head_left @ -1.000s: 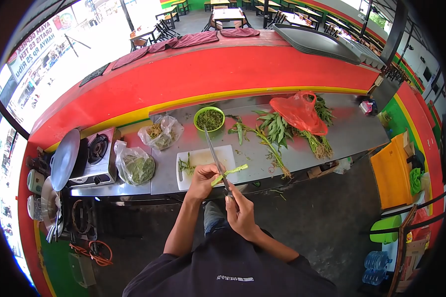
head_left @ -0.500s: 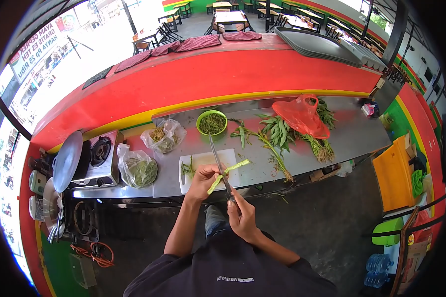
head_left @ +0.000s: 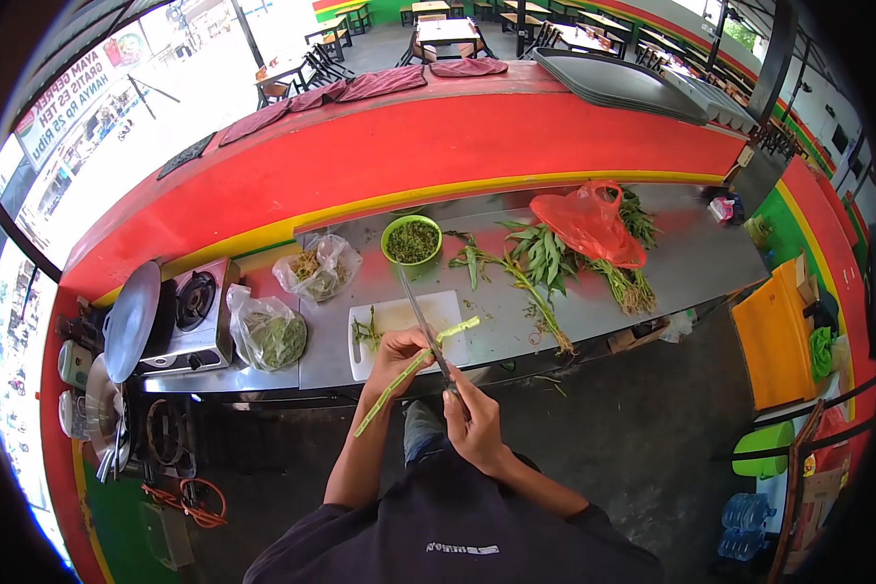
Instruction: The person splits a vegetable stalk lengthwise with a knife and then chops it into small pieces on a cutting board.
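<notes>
My left hand pinches a long, pale green vegetable stem, one end reaching down along my forearm and the other pointing up to the right. In my right hand is a knife, its blade crossing the stem and pointing away from me. Both hands are above the near edge of a white cutting board, where a few green pieces lie at the left. Beyond the knife tip, a green bowl holds chopped greens.
Leafy stems and bundled greens lie to the right, partly under a red plastic bag. Two clear bags of vegetables and a gas stove stand left on the metal counter. A red wall runs behind.
The stem in my left hand has shifted, and a longer stretch now extends down-left toward my forearm. The knife stays across it; the view has moved slightly.
</notes>
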Demonstrator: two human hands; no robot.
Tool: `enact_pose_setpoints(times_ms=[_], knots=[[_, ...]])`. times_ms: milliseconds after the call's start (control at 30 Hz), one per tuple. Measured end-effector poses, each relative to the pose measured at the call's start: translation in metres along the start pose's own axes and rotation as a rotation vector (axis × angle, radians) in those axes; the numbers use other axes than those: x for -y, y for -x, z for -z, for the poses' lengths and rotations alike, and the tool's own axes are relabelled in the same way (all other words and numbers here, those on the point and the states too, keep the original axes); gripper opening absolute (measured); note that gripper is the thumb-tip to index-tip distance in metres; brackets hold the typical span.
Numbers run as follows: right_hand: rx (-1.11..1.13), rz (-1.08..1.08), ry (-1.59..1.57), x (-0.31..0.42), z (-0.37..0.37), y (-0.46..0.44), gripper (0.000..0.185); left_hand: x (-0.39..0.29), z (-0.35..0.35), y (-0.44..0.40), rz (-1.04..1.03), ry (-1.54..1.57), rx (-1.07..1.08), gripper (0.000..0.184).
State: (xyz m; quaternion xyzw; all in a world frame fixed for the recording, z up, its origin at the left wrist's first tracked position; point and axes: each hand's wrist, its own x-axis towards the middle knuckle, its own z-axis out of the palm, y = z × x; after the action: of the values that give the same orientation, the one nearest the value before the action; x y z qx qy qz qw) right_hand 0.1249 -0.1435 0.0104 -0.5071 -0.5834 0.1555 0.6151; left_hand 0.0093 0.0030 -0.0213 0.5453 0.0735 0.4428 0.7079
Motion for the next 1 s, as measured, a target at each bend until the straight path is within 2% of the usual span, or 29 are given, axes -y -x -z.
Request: enact_pose_setpoints(times_ms=[67,167,500,567,667,800,867,1000], knots=[[-0.018,0.058,0.007,-0.002,0.000,-0.001,0.044,0.000,0.003,0.000,0.001,0.079,0.019,0.009],[0.068,-0.027,0.022,-0.001,0.005,0.003,0.042,-0.001,0.002,-0.003,-0.021,0.072,0.047,0.010],[0.005,0.003,0.014,-0.004,0.005,0.011,0.042,-0.010,-0.011,-0.012,-0.040,0.073,0.052,0.010],[0.056,-0.112,-0.011,-0.001,0.007,0.013,0.043,-0.009,-0.012,-0.012,-0.041,0.110,0.043,0.011],[-0.034,0.006,-0.033,-0.008,0.002,0.012,0.042,-0.004,-0.013,-0.011,-0.021,0.081,0.005,0.010],[-0.047,0.000,-0.040,-0.008,0.003,0.014,0.042,-0.004,-0.017,-0.008,0.056,0.147,-0.031,0.007],[-0.007,-0.080,-0.042,-0.004,0.006,0.015,0.043,0.002,-0.014,-0.006,0.050,0.074,-0.025,0.020],[0.006,-0.089,-0.037,-0.003,0.006,0.014,0.043,0.007,-0.008,-0.001,0.088,0.045,-0.034,0.019]])
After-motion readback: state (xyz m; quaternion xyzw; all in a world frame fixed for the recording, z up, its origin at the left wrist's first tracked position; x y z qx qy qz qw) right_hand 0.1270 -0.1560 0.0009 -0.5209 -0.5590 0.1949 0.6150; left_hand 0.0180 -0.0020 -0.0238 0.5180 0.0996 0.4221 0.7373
